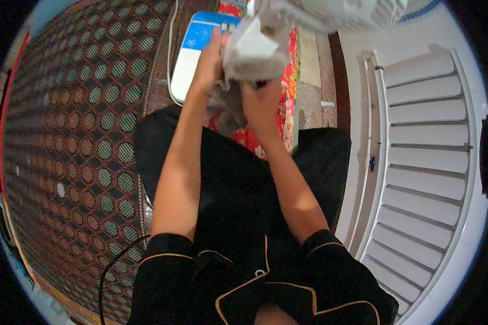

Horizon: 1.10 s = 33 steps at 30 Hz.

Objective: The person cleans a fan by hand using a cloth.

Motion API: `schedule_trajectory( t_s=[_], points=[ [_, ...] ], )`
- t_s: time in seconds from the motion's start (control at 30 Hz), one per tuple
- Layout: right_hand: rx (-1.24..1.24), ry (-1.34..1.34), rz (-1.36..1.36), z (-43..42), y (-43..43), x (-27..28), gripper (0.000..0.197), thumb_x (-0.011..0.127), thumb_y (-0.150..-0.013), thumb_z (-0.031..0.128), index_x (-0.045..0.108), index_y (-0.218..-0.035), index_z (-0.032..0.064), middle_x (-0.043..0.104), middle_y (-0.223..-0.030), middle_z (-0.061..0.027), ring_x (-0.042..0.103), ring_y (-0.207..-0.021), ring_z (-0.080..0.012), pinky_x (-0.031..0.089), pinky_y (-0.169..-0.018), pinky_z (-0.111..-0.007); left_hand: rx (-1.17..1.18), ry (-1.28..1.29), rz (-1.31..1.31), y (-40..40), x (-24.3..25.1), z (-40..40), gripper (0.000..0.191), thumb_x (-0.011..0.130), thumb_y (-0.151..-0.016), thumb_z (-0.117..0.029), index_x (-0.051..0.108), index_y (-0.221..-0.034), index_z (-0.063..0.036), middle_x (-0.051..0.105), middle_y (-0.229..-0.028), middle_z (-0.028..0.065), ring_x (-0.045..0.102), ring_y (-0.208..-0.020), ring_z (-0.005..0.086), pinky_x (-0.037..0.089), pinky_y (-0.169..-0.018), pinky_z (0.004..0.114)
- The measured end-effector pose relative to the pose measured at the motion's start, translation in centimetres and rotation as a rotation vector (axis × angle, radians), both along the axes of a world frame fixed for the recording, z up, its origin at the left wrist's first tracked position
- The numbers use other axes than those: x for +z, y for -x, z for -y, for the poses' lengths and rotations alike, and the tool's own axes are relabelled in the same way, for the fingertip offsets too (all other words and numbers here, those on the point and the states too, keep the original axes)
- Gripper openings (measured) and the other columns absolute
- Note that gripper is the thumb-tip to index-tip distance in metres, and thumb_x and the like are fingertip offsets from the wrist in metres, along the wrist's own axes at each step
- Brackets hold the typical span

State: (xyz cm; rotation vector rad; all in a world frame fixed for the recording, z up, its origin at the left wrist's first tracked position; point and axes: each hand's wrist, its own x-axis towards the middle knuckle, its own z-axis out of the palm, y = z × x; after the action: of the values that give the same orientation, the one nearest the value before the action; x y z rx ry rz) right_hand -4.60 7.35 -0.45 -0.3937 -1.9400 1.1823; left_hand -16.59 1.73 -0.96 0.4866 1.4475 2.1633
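Observation:
Both my hands are raised in front of me at the top middle, close together around a blurred, translucent plastic bag [256,61] with something white in it. My left hand [213,61] is at the bag's left side, its thumb pointing up. At the bag's lower right, the fingers of my right hand [262,97] are curled against it. A greyish crumpled part [229,118] hangs between the hands. Behind my left hand lies a flat white and blue device [185,69]. Beneath the hands is a red floral cloth [288,134]. Motion blur hides the exact finger contact.
A dark mat with rows of circles [85,142] covers the left side. A white cord [170,53] runs beside the device. On the right stand a white ladder-like radiator [427,134] and white pipes [370,122] against the wall. Blurred translucent plastic [349,14] is at the top right.

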Motion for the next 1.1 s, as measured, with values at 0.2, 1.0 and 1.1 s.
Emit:
schedule_trajectory(
  t_s=[0.2,1.0,1.1],
  points=[
    [-0.159,-0.037,0.116,0.0,2.3,4.8,0.035,0.067,-0.08,0.009,0.051,-0.109,-0.0036,0.055,-0.109,-0.013,0.052,-0.092,-0.0162,0.045,-0.079,-0.031,0.135,0.02,-0.367,0.6,-1.1,1.4,0.055,0.031,-0.098,-0.045,0.064,-0.101,-0.0005,0.064,-0.094,0.0064,0.056,-0.087,0.0172,0.044,-0.081,0.031],
    [0.078,0.321,-0.007,0.1,0.8,3.8,0.038,0.056,-0.089,0.009,0.047,-0.124,-0.0018,0.053,-0.119,-0.0114,0.05,-0.108,-0.0165,0.041,-0.091,-0.029,0.083,0.098,-0.008,0.1,0.8,1.7,0.055,0.036,-0.097,-0.047,0.065,-0.097,-0.001,0.064,-0.089,0.007,0.054,-0.082,0.0151,0.043,-0.077,0.031],
    [0.014,0.254,-0.055,0.0,-0.8,-1.0,0.037,0.057,-0.088,0.009,0.047,-0.122,-0.0011,0.054,-0.118,-0.0111,0.051,-0.107,-0.0159,0.042,-0.09,-0.029,0.024,0.045,0.065,0.2,0.6,0.4,0.053,0.037,-0.096,-0.048,0.065,-0.097,-0.0022,0.063,-0.091,0.0062,0.054,-0.082,0.0144,0.043,-0.078,0.03]
  ],
)
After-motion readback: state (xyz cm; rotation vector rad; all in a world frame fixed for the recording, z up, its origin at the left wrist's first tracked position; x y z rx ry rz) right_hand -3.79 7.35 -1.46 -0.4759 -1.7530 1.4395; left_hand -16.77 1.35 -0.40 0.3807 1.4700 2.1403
